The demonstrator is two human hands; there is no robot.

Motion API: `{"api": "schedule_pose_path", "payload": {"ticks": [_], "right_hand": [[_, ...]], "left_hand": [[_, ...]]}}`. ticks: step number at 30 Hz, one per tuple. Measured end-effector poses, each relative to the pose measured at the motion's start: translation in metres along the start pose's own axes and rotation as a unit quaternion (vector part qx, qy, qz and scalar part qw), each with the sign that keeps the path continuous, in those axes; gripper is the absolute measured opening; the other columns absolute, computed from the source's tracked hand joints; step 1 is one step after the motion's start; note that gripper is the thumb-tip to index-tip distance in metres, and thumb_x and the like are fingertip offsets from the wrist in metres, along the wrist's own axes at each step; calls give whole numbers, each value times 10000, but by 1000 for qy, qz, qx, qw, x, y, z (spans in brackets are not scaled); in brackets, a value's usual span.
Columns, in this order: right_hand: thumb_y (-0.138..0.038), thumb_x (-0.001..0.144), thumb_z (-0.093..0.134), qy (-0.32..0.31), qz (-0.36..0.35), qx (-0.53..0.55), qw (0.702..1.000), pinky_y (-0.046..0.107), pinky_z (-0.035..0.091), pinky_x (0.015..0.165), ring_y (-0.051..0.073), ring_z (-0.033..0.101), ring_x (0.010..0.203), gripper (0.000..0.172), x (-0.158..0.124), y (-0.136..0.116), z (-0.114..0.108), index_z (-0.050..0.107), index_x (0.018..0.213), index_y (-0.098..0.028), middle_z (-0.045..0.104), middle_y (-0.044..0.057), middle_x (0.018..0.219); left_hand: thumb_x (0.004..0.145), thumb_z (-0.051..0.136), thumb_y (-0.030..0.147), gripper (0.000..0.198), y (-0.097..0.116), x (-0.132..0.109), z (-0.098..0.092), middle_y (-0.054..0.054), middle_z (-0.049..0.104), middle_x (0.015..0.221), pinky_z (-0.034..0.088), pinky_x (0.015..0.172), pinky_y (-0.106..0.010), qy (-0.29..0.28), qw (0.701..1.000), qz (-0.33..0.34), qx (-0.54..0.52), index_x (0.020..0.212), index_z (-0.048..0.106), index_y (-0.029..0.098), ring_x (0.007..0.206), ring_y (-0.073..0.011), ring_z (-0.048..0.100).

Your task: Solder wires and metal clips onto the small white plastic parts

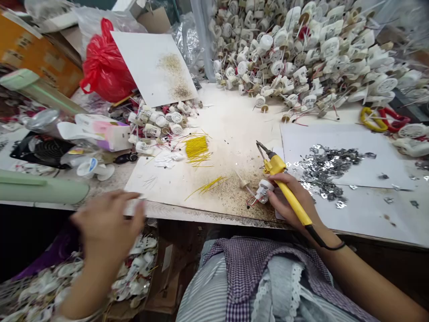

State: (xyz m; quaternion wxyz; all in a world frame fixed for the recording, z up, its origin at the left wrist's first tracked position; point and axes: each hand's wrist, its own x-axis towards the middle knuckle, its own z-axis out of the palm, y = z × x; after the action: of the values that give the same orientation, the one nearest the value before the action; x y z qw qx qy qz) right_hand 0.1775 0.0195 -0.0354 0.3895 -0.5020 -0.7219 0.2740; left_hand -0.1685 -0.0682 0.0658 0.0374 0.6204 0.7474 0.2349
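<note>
My right hand (293, 199) is closed around a yellow soldering iron (291, 194), its metal tip pointing up and away over the board. A small white plastic part with wires (263, 191) sits at the fingertips of that same hand, and a white stem with a tan disc (243, 182) reaches from it. My left hand (109, 219), smeared by motion, hangs at the table's front edge with thumb and fingers apart and nothing visible in it. Between the hands lie a few loose yellow wires (212, 184) and a neat yellow wire bundle (196, 148).
White plastic assemblies (284, 58) are heaped at the back right, with a smaller pile (161, 120) left of centre. Small metal pieces (328, 167) lie on white sheets at right. A red bag (107, 67) stands behind. Below the left edge, a box holds more white parts (140, 264).
</note>
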Motion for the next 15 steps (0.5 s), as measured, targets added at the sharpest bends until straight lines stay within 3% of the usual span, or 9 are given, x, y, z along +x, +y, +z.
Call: {"api": "schedule_pose_path", "payload": {"ticks": [1, 3, 6, 8, 11, 15], "right_hand": [[-241, 826, 615, 1, -1, 0, 1000, 349, 544, 833, 205, 668, 941, 291, 0, 0, 0, 552, 1108, -275, 661, 43, 1080], [-238, 825, 613, 2, 1, 3, 1000, 360, 544, 844, 204, 670, 929, 295, 1, 0, -1, 550, 1111, -275, 660, 43, 1079], [-244, 827, 617, 7, 16, 14, 1000, 388, 534, 889, 214, 661, 963, 293, 0, 1, -2, 550, 1111, -276, 662, 46, 1079], [-252, 830, 623, 9, 36, 30, 999, 393, 532, 902, 212, 655, 976, 297, 0, 2, -3, 551, 1117, -281, 657, 43, 1088], [-261, 833, 629, 17, 61, 61, 996, 387, 547, 883, 200, 657, 944, 306, 0, 3, -2, 549, 1128, -284, 643, 38, 1098], [-264, 838, 632, 34, 75, 119, 990, 390, 558, 888, 193, 657, 943, 313, 4, 2, 2, 534, 1135, -283, 637, 38, 1082]], "left_hand": [[873, 597, 327, 129, 7, 6, 20, -39, 652, 944, 317, 914, -439, 3, 995, 63, 79, 915, 679, 237, 1037, -300, 552], [891, 572, 269, 117, 31, 12, 57, -50, 657, 954, 307, 888, -435, -47, 977, 163, 128, 938, 672, 228, 954, -264, 571], [877, 605, 232, 70, 72, 13, 94, -41, 668, 932, 308, 842, -403, -135, 959, 243, 62, 926, 654, 221, 924, -238, 574], [861, 654, 276, 85, 92, 11, 108, -30, 671, 906, 308, 814, -383, -154, 956, 252, -4, 924, 654, 219, 906, -223, 579], [871, 657, 295, 84, 107, 10, 120, -5, 678, 846, 309, 778, -365, -109, 958, 245, -97, 920, 673, 229, 839, -188, 594], [893, 622, 238, 77, 112, 10, 128, 17, 708, 794, 336, 764, -361, -41, 959, 225, -169, 892, 698, 247, 768, -156, 619]]}}
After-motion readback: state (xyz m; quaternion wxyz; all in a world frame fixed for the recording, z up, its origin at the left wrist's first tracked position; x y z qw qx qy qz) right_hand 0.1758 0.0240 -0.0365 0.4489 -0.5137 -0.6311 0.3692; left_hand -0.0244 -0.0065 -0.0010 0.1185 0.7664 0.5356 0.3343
